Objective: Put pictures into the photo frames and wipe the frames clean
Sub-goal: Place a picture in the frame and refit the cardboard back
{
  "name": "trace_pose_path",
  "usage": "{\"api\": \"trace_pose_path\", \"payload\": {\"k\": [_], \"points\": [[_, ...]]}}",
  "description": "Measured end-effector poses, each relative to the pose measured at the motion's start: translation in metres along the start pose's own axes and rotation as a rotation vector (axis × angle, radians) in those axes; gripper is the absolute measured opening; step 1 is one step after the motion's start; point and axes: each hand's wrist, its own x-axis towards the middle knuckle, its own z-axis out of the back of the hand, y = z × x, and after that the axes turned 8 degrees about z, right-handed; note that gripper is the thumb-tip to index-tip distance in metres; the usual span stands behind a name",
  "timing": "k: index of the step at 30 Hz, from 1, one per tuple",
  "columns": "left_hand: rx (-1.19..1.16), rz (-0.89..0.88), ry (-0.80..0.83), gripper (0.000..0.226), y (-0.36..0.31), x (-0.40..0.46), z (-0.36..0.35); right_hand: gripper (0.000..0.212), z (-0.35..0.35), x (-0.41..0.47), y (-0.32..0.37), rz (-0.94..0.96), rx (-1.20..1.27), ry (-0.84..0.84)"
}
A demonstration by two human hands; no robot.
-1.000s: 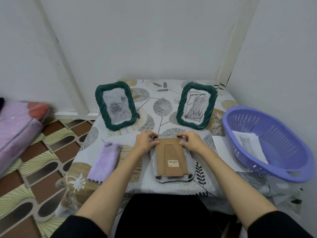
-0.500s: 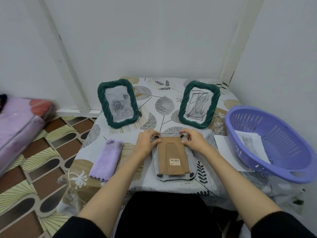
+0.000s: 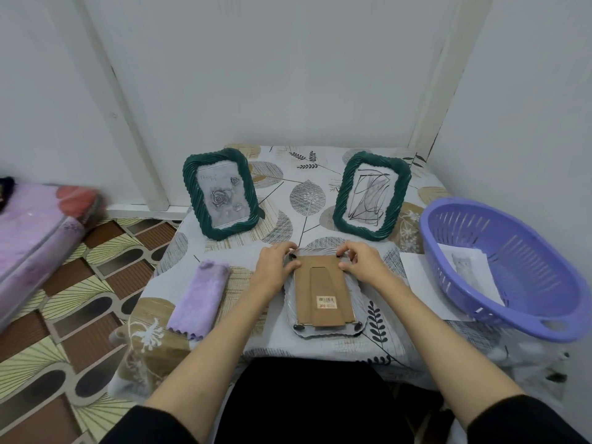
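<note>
Two hands at the far corners of a face-down frame.
Head view: the pale frame (image 3: 323, 328) is laid back-up on the table (image 3: 320, 193); its far corners are pinched by the left hand (image 3: 275, 270) and right hand (image 3: 363, 265), near the purple cloth (image 3: 200, 299).

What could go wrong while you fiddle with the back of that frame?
The face-down frame sits close to the table's front edge, so a shove from the hands, left and right, might slide it off. Its glass side lies on the cloth, so hard pressing might crack it. A stray elbow could topple the standing green frames.
</note>
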Motion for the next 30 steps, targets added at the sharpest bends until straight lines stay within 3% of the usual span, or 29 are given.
{"api": "trace_pose_path", "payload": {"k": [5,9,14,18,26,30], "points": [[-0.014,0.073,0.044,0.034,-0.005,-0.003,0.003,0.034,0.0,-0.008,0.006,-0.027,0.018,-0.002],[-0.122,0.241,0.008,0.048,-0.006,-0.016,0.011,0.044,-0.005,-0.033,0.005,-0.192,0.106,-0.153],[-0.3,0.412,0.192,0.05,-0.009,-0.037,0.015,0.047,-0.023,-0.058,0.016,-0.348,0.166,-0.167],[-0.338,0.396,0.154,0.048,-0.011,-0.042,0.023,0.046,-0.022,-0.062,0.031,-0.315,0.274,-0.202],[-0.413,0.238,0.239,0.05,0.009,-0.072,0.035,0.056,-0.002,-0.088,0.015,-0.146,0.455,-0.058],[-0.167,0.065,0.298,0.053,0.017,-0.086,0.032,0.062,-0.005,-0.102,0.019,-0.057,0.449,0.028]]}}
